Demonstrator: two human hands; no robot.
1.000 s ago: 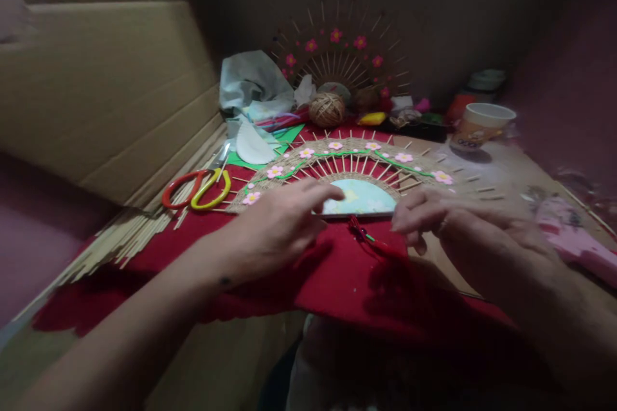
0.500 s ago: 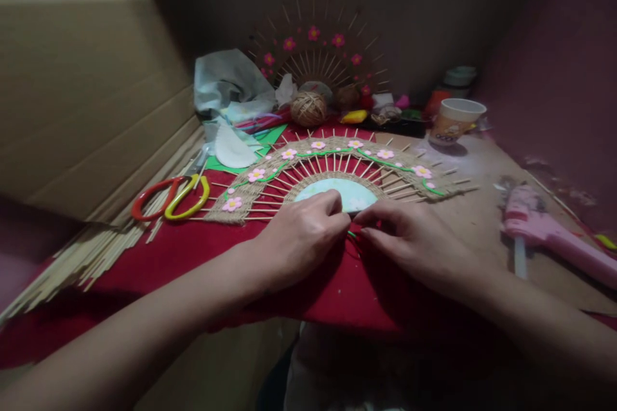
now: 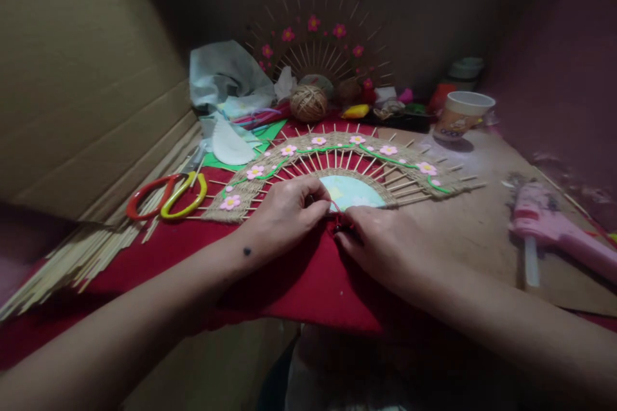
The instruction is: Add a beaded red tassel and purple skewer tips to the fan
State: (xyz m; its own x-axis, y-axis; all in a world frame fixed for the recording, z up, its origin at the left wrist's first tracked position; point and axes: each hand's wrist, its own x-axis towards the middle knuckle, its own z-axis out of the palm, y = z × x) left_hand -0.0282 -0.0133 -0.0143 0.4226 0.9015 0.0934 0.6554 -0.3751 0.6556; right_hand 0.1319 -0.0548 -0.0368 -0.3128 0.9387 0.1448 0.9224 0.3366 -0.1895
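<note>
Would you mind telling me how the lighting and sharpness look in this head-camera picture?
Head view: dim, with dark corners; the woven fan is the best-lit thing; the edges smear and bend, blurring the pink glue gun; both forearms sit in shadow.

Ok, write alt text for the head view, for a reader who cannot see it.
Two bare hands, left hand and right hand, pinch a small red piece at the base of a half-round fan of sticks and twine on red cloth. Scissors lie left, a pink glue gun right.
</note>
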